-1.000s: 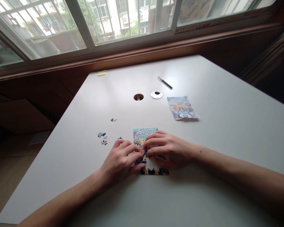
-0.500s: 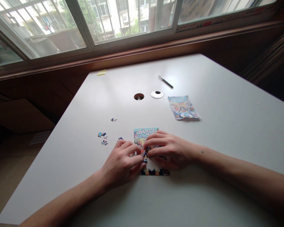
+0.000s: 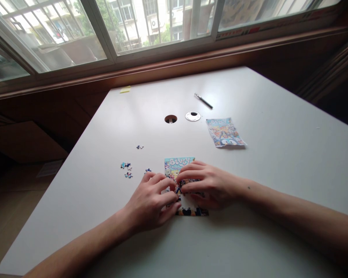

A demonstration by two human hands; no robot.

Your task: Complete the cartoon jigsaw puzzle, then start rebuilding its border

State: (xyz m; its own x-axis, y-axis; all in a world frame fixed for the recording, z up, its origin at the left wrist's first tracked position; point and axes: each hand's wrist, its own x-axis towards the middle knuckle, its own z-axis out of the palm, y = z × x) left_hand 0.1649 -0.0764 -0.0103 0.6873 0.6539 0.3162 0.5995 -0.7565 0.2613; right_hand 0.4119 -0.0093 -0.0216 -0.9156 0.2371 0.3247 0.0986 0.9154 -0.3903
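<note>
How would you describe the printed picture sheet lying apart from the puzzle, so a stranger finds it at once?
Start at the white table under the window. Right of the round cable hole and its loose white cap, below the pen, lies the picture sheet. Unlike the puzzle under the hands, it lies alone, untouched.

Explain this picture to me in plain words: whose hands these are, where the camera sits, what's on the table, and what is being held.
There is no machine here. The camera is worn on a person's head and looks forward and down, so both bare arms are that person's own. The left hand and the right hand rest on a small colourful jigsaw puzzle lying flat on a white table; their fingertips meet over its middle, pressing rather than lifting. Whether a piece is pinched between them cannot be told. To the left lie a few loose puzzle pieces. Farther back lie a printed picture sheet, a pen, a round cable hole and its cover ring. A window runs behind the table.
</note>
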